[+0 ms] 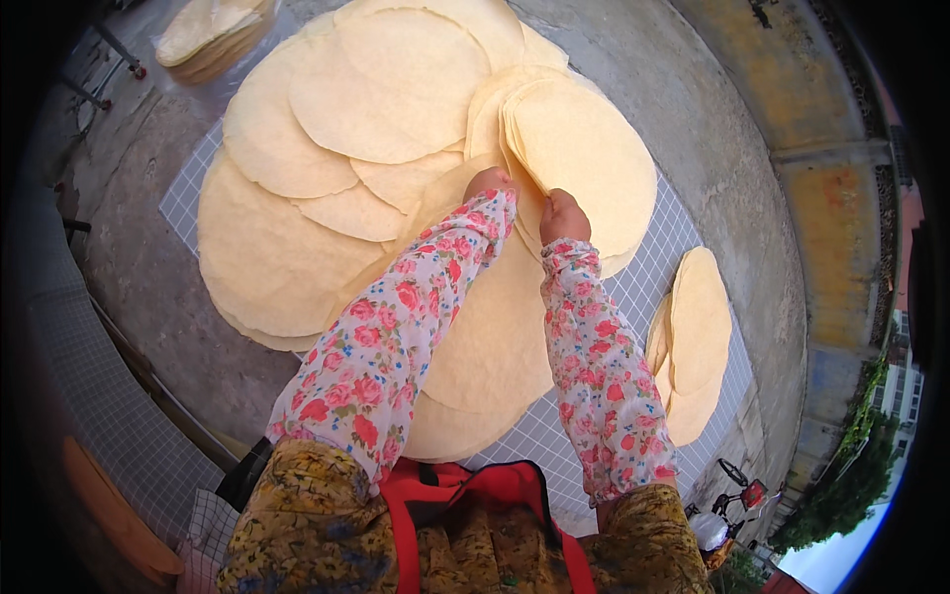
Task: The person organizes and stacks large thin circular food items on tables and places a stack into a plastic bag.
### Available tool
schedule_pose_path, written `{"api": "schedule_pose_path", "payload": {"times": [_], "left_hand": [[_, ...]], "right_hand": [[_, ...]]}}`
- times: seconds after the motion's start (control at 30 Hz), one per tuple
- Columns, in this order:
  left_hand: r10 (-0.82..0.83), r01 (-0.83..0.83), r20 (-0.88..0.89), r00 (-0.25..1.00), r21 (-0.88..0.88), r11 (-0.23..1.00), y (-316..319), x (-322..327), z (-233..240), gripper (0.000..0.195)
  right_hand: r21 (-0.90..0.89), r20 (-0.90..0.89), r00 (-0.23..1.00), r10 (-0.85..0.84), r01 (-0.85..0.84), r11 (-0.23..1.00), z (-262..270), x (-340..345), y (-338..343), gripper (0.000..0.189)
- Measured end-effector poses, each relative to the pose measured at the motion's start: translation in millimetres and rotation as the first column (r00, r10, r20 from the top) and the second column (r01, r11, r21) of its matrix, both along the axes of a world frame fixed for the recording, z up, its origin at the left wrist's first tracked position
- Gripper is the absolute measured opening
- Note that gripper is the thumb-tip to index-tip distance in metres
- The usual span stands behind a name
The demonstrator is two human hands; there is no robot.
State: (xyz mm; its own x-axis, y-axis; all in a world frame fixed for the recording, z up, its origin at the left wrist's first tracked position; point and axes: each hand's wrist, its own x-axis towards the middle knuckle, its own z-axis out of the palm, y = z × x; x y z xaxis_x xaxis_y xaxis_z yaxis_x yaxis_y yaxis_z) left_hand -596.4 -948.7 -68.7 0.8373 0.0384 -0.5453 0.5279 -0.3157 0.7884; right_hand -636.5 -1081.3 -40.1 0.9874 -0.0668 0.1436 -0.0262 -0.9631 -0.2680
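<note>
Many large, thin, pale round sheets, perhaps flatbread or pancakes (393,82), lie overlapping on a table with a grey checked cover. At the right of the pile, my right hand (565,217) grips the near left edge of a stack of round sheets (594,148). Just left of it, my left hand (490,182) is at the edge of a sheet beside that stack; its fingers are partly hidden, so its hold is unclear. Another sheet (490,334) spreads under and between my forearms, which wear flowered sleeve covers.
A smaller group of sheets (698,319) lies at the table's right side. A plastic-wrapped stack (211,37) stands at the upper left. Another grey checked surface (96,356) runs along the left. Beyond the table are a concrete floor, a wall (831,245) and a bicycle (735,490).
</note>
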Motion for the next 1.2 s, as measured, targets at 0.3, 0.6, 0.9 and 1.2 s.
{"api": "schedule_pose_path", "payload": {"times": [0.3,0.6,0.9,1.2], "left_hand": [[0.204,-0.174,0.054,0.978,-0.340,0.924,-32.5,14.3,3.9,0.015],[0.415,-0.434,-0.134,0.900,-0.354,0.828,-18.8,-52.8,7.9,0.043],[0.216,-0.323,-0.275,0.937,-0.444,0.836,-20.2,-42.2,14.2,0.032],[0.063,-0.169,-0.209,0.976,-0.539,0.825,-32.0,-29.1,-5.1,0.011]], "right_hand": [[0.205,0.073,0.992,0.105,-0.118,0.972,-15.7,1.1,-8.0,0.022],[-0.179,0.306,0.950,0.060,-0.005,0.984,171.4,75.8,-105.2,0.018],[-0.203,0.048,0.938,0.342,-0.327,0.923,54.5,-18.8,-50.2,0.005],[-0.050,0.172,0.921,0.349,-0.346,0.937,-6.4,-51.7,-25.0,0.018]]}}
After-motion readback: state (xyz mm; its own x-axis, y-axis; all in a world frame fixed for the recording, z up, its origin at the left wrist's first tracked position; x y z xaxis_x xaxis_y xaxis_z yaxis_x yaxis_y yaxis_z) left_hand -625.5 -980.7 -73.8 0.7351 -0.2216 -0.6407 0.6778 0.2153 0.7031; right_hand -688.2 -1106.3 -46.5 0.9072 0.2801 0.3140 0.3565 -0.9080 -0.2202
